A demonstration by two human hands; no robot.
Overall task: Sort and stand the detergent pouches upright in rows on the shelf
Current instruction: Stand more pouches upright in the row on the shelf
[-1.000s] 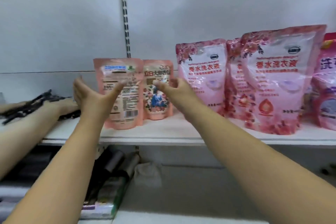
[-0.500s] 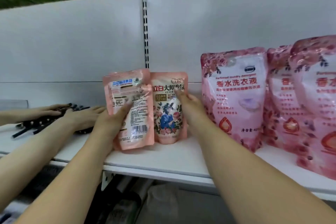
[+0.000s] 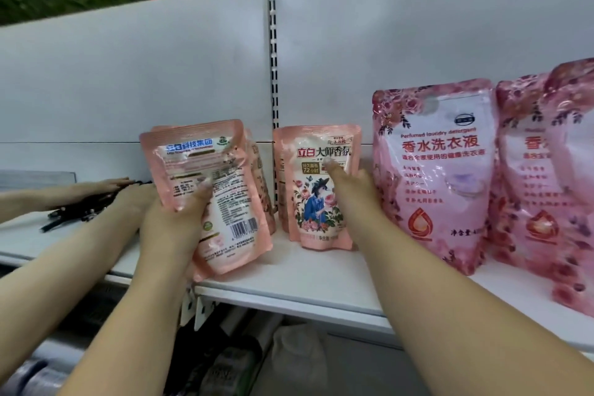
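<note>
your left hand [image 3: 175,225] now grips the back-facing small peach pouch [image 3: 212,190], pulled apart from the front-facing small pouch [image 3: 321,186] that your right hand [image 3: 348,186] touches with straight fingers on the shelf [image 3: 289,286], so turning it seems next.

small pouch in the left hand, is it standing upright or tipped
Tipped. The small pouch leans left with its barcode side facing out, left hand gripping it; its bottom reaches the shelf edge.
</note>
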